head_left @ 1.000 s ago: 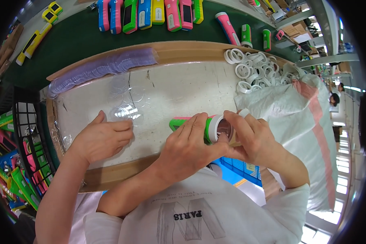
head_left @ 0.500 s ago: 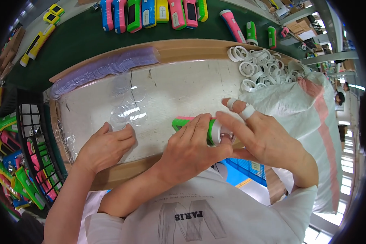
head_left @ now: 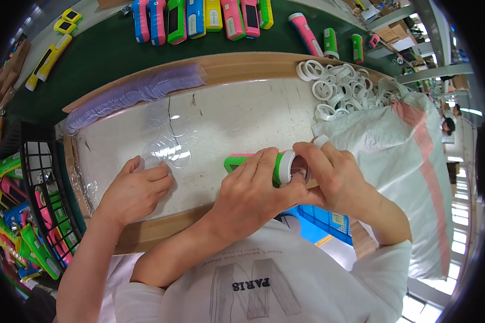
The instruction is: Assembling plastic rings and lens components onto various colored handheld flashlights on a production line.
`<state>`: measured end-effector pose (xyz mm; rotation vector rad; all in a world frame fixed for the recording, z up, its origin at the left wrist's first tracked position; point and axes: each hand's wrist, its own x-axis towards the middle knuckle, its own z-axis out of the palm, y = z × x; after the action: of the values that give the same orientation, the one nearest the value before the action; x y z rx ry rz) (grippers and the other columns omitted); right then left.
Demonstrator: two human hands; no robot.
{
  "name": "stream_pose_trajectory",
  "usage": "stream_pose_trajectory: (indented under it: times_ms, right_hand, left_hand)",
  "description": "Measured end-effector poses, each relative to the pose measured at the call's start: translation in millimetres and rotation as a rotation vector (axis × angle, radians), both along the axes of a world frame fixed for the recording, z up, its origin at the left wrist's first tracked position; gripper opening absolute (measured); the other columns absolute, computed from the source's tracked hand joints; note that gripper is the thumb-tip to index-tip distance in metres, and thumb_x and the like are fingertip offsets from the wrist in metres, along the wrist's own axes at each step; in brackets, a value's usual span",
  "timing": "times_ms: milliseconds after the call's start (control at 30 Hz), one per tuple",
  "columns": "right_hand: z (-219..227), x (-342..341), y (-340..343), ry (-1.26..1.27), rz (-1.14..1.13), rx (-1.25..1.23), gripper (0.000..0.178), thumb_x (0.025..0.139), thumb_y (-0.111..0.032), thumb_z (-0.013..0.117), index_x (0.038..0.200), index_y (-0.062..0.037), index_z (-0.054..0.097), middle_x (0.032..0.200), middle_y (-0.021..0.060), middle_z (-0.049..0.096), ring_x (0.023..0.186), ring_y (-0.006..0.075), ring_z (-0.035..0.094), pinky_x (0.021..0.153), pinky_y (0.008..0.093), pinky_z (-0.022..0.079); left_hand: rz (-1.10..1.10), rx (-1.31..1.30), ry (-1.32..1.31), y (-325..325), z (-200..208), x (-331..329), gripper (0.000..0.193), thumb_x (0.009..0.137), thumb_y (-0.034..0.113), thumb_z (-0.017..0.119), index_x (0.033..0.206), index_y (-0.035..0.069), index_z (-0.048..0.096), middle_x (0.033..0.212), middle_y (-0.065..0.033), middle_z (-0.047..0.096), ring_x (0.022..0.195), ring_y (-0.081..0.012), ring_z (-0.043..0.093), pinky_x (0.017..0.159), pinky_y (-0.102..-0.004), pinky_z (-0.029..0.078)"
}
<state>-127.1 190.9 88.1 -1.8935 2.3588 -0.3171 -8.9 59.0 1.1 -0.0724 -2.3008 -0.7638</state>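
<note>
My left hand [head_left: 253, 191] is closed around a green and pink flashlight [head_left: 235, 161], held on its side above the white board. A white ring [head_left: 286, 167] sits at the flashlight's right end, facing my right hand [head_left: 337, 177]. The fingers of my right hand are bent in at that end, pinching what looks like a clear disc [head_left: 300, 166] against the ring's opening. A white band [head_left: 321, 141] shows on a right finger. To the left, a co-worker's hand [head_left: 137, 188] rests by loose clear discs [head_left: 170, 151] on the board.
A cardboard-edged tray [head_left: 242, 102] carries a row of purple-tinted discs [head_left: 140, 89] and a heap of white rings [head_left: 342, 89]. A white sack [head_left: 393, 156] stands at right, a black basket [head_left: 40, 172] at left. Several colourful flashlights [head_left: 196, 19] line the green table.
My right hand has come in closer to the flashlight's end, its raised finger now curled. The flashlight has turned slightly, showing more of the ring's opening. The co-worker's hand has shifted slightly left.
</note>
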Motion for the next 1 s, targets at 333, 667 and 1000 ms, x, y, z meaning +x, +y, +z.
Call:
stream_pose_trajectory:
  times_ms: [333,667,1000]
  right_hand:
    - [1.4,-23.9,-9.4,-0.383,-0.084,-0.075,0.046,0.077,-0.021,0.077,0.112,0.0004,0.057,0.086,0.0145,0.062,0.061,0.0236,0.063,0.051,0.0329,0.049]
    - [-57.1,-80.6,-36.0,-0.342,-0.061,-0.235,0.030,0.099,-0.028,0.046,0.101,-0.0016,0.060,0.086,0.0168,0.060,0.084,0.0322,0.060,0.072,0.0421,0.047]
    - [-76.3,-177.0,-67.0,-0.167,-0.229,-0.303,0.022,0.091,-0.017,0.047,0.091,0.0020,0.059,0.096,0.0214,0.063,0.082,0.0401,0.060,0.069,0.0440,0.049]
  left_hand:
    - [-0.090,0.021,-0.021,-17.8,-7.6,-15.3,0.032,0.076,0.012,0.068,0.106,0.017,0.061,0.107,-0.0197,0.062,0.091,-0.0288,0.067,0.070,-0.0354,0.056]
    - [-0.436,1.417,-0.890,-41.4,-9.6,-40.3,0.036,0.098,0.033,0.057,0.118,0.003,0.054,0.087,-0.0073,0.062,0.072,-0.0109,0.059,0.067,-0.0273,0.049]
    - [-0.230,0.613,-0.818,-70.0,1.0,-148.6,0.049,0.094,0.036,0.062,0.122,-0.002,0.048,0.087,-0.0148,0.066,0.074,-0.0212,0.066,0.067,-0.0340,0.051]
